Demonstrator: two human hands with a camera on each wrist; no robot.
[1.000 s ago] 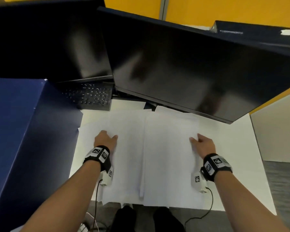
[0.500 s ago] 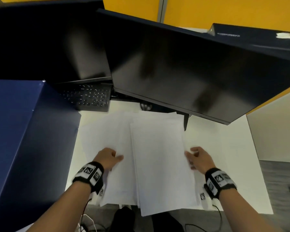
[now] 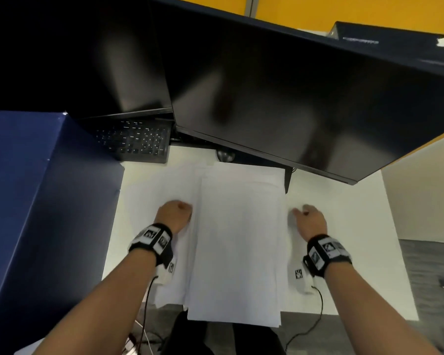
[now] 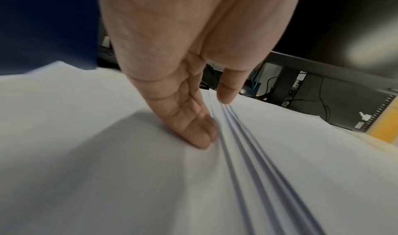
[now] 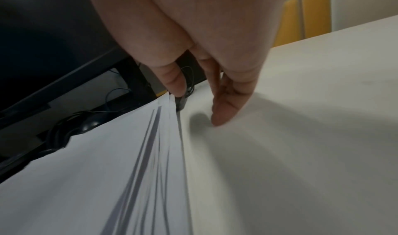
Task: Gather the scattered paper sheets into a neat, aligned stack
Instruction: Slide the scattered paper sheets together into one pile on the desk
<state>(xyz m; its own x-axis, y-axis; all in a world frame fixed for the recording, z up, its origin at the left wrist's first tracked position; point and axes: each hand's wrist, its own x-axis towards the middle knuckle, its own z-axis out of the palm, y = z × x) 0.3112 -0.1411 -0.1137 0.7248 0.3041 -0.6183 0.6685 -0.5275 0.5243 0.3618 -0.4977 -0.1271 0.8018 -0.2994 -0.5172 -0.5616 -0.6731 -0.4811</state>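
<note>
Several white paper sheets (image 3: 239,239) lie overlapped in the middle of the white table (image 3: 344,226), their near ends past its front edge. More sheets (image 3: 149,193) fan out to the left underneath. My left hand (image 3: 180,211) stands at the pile's left side. In the left wrist view its straight fingers (image 4: 193,128) press against the stepped sheet edges (image 4: 247,153), and the thumb (image 4: 228,89) touches the top. My right hand (image 3: 305,216) stands at the right side; its fingers (image 5: 224,109) point down onto the table beside the sheet edges (image 5: 163,145), holding nothing.
Two dark monitors (image 3: 292,98) (image 3: 75,60) overhang the back of the table, with a black keyboard (image 3: 136,139) under the left one. A monitor stand leg (image 3: 289,178) touches the pile's far right corner. A blue partition (image 3: 36,201) walls the left side.
Both hands have moved inward and toward me, pushing the spread sheets together. The wide spread has narrowed into one overlapped pile that slid over the table's front edge.
</note>
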